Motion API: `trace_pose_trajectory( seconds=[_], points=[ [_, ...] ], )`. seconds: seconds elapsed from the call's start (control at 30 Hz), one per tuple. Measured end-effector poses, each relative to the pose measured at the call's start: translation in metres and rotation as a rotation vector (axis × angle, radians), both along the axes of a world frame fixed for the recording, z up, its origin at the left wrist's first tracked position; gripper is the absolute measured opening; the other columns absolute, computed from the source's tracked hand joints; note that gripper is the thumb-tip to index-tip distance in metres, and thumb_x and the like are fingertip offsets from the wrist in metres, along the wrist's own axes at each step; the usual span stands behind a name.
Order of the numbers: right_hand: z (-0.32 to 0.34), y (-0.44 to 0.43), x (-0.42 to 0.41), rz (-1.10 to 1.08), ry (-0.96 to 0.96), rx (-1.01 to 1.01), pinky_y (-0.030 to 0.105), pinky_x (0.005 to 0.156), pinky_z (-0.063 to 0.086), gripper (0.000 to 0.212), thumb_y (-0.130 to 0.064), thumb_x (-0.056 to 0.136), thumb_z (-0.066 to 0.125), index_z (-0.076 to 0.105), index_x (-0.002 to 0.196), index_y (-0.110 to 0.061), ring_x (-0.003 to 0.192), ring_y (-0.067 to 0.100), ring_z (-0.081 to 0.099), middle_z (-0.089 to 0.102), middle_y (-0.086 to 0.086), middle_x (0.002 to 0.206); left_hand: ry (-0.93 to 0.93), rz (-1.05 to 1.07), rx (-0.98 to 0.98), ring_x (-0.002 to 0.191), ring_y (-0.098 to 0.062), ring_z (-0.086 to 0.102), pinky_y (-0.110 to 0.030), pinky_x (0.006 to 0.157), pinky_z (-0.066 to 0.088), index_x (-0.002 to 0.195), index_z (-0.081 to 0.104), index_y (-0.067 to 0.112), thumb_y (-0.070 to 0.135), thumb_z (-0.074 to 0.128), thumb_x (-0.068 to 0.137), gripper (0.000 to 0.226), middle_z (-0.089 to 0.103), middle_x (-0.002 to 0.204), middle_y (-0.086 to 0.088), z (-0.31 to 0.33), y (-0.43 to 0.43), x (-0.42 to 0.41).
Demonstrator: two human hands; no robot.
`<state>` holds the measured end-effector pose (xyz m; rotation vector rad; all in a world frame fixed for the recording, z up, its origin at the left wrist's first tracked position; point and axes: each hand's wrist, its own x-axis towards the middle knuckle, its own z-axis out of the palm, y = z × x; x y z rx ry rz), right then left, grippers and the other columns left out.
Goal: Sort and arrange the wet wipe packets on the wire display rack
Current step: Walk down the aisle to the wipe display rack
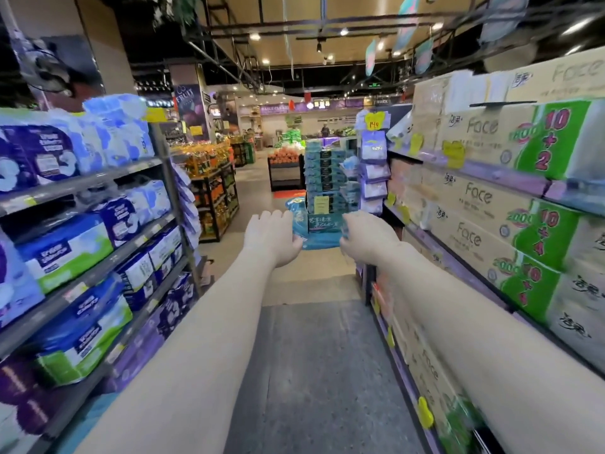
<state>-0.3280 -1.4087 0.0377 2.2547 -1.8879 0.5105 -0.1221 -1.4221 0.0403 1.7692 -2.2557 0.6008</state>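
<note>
Head view | we hold teal wet wipe packets (pixel 322 226) out before us | left hand (pixel 271 239) grips their left edge | right hand (pixel 368 239) grips their right edge | shelves (pixel 82 184) flank us

"Face", "10+2" on tissue packs (pixel 484 136); "FRUIT" on banner (pixel 187 99)

Supermarket aisle here: grey floor (pixel 314 371), packed shelves (pixel 98 180) both sides, ceiling spotlights (pixel 254 36), fruit stand (pixel 283 157) further back.

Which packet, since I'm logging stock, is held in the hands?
The teal-blue packet, gripped by the left hand and right hand; the purple packets hang ahead, untouched.
</note>
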Motion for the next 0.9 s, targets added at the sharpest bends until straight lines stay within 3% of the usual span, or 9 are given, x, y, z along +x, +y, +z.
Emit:
trace_pose_trajectory(
  seconds=[0.07,0.2,0.33,0.6,0.77,0.9],
  points=[
    [-0.007,-0.058,-0.013,-0.013,-0.033,0.002,0.041,0.085,0.053,0.029,-0.031,0.094,0.053,0.058,0.115,-0.011,0.108,0.032,0.060,0.062,0.011,0.123,-0.009,0.004,0.006,0.114,-0.031,0.061,-0.043,0.093,0.046,0.132,0.055,0.016,0.045,0.046,0.095,0.048,0.065,0.125,-0.009,-0.007,-0.059,-0.011],
    [-0.016,-0.184,-0.035,-0.024,-0.032,0.004,0.039,0.080,0.050,0.028,-0.031,0.096,0.052,0.057,0.113,-0.010,0.107,0.033,0.061,0.061,0.012,0.123,-0.010,0.039,0.014,0.117,-0.030,0.060,-0.044,0.098,0.046,0.139,0.053,0.018,0.050,0.047,0.095,0.055,0.064,0.130,-0.008,-0.020,-0.179,-0.032],
    [-0.005,-0.309,-0.045,0.018,-0.067,0.032,0.043,0.090,0.055,0.040,-0.034,0.097,0.053,0.058,0.128,-0.009,0.113,0.034,0.063,0.063,0.013,0.128,-0.042,0.043,0.033,0.118,-0.030,0.059,-0.044,0.100,0.046,0.143,0.049,0.018,0.046,0.046,0.097,0.054,0.062,0.133,-0.009,-0.011,-0.296,-0.049],
    [0.003,-0.522,-0.031,0.058,-0.076,0.071,0.037,0.073,0.048,0.031,-0.031,0.099,0.050,0.059,0.118,-0.007,0.105,0.033,0.063,0.064,0.013,0.120,0.017,0.101,0.035,0.116,-0.032,0.061,-0.044,0.095,0.047,0.136,0.053,0.016,0.046,0.045,0.097,0.050,0.063,0.129,-0.010,0.006,-0.485,-0.023],
    [-0.018,-0.652,-0.006,0.064,-0.056,0.094,0.040,0.075,0.053,0.029,-0.028,0.097,0.051,0.062,0.111,-0.006,0.098,0.032,0.065,0.066,0.010,0.111,0.022,0.166,0.059,0.116,-0.033,0.061,-0.045,0.097,0.046,0.135,0.053,0.015,0.046,0.045,0.098,0.050,0.063,0.128,-0.011,-0.018,-0.611,0.023],
    [-0.018,-0.761,0.020,0.051,-0.013,0.117,0.034,0.064,0.043,0.018,-0.030,0.098,0.049,0.051,0.096,-0.012,0.084,0.028,0.057,0.059,0.007,0.097,0.057,0.155,0.069,0.115,-0.033,0.062,-0.045,0.095,0.048,0.134,0.054,0.014,0.048,0.045,0.097,0.051,0.064,0.127,-0.011,-0.028,-0.727,0.048]
  ],
)
